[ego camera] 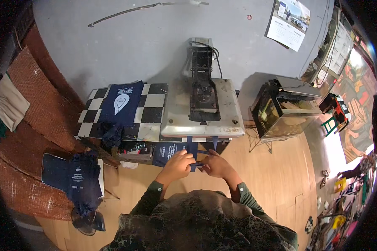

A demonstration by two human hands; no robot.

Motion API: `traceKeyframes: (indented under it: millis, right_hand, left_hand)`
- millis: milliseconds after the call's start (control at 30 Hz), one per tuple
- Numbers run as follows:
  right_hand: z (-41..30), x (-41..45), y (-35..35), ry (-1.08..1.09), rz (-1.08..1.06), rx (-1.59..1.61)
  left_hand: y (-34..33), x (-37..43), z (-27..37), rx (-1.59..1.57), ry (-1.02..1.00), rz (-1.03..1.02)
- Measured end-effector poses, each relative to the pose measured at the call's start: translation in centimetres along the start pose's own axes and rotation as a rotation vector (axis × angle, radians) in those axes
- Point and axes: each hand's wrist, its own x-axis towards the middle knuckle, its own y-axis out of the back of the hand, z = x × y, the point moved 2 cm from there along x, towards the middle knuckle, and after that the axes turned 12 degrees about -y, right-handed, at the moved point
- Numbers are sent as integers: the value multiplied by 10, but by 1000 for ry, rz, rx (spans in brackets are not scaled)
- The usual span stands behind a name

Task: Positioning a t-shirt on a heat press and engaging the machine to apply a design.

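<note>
My left hand (179, 164) grips a navy blue fabric strap (190, 145) that hangs from under the front edge of the heat press (176, 113). Close on its right, my right hand (218, 164) pinches the strap fabric too, with its fingertips near the left thumb. A second navy strap end (215, 142) comes out below the press plate, above my right hand. The fingers hide part of the fabric between them. The metal upper plate of the press covers whatever lies beneath it.
Left of the press, a navy printed bag (122, 102) lies on the checkered table (149, 115). More navy bags (83, 178) are heaped on a chair (53, 171) at the left. A glass fish tank (292, 125) stands on a wire stand to the right. A calendar (287, 26) hangs on the wall.
</note>
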Motion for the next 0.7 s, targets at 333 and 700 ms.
traceKeyframes:
  millis: [333, 700]
  right_hand:
    - [21, -11, 5, -9, 337, 42]
    - [57, 24, 13, -2, 525, -342]
  left_hand:
    - [-9, 3, 12, -23, -157, 102]
    - [-15, -2, 7, -61, 25, 35]
